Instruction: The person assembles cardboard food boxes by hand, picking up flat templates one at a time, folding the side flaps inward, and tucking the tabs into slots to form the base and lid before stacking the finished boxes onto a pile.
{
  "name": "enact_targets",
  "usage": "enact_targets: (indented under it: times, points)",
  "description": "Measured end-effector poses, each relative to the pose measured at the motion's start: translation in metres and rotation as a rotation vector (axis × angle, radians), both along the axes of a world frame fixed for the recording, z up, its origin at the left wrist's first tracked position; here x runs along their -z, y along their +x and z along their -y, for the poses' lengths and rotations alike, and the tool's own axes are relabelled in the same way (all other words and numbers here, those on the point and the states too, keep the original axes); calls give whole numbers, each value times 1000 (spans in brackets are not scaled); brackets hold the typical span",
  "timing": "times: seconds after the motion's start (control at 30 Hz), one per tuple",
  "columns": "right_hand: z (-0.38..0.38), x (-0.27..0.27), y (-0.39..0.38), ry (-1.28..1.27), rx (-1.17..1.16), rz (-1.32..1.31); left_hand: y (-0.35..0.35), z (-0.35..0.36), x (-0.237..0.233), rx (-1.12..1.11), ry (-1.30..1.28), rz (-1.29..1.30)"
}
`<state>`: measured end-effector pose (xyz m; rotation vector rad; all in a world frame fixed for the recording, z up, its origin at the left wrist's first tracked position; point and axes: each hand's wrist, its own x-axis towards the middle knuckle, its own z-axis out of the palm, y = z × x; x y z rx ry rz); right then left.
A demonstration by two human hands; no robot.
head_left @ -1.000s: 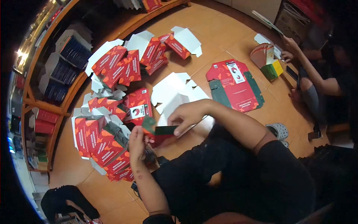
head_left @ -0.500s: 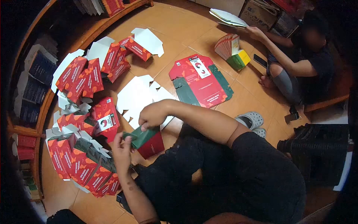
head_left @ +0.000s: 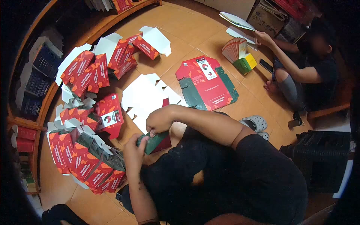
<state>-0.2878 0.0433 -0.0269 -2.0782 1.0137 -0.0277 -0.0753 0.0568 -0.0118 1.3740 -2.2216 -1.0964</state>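
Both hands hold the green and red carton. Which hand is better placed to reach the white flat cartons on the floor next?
Probably the right hand: it grips the carton at the far edge, right beside the white flat cartons. The left hand sits lower, nearer the folded pile.
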Motion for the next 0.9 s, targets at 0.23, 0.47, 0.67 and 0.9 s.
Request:
enact_targets:
  times: [0.23,0.47,0.67,0.9]
  points:
    - [4,-6,-5,52,46,54,5,10,22,-151,-229,-97]
    - [0,-2,-2,-82,-6,99,1,2,18,30,-180,-50]
    - [1,-13,-12,-299,90,188,16,15,24,50,221,-126]
    - [-6,-31,-6,-823,1103,985,17,13,-1,-285,-166,-432]
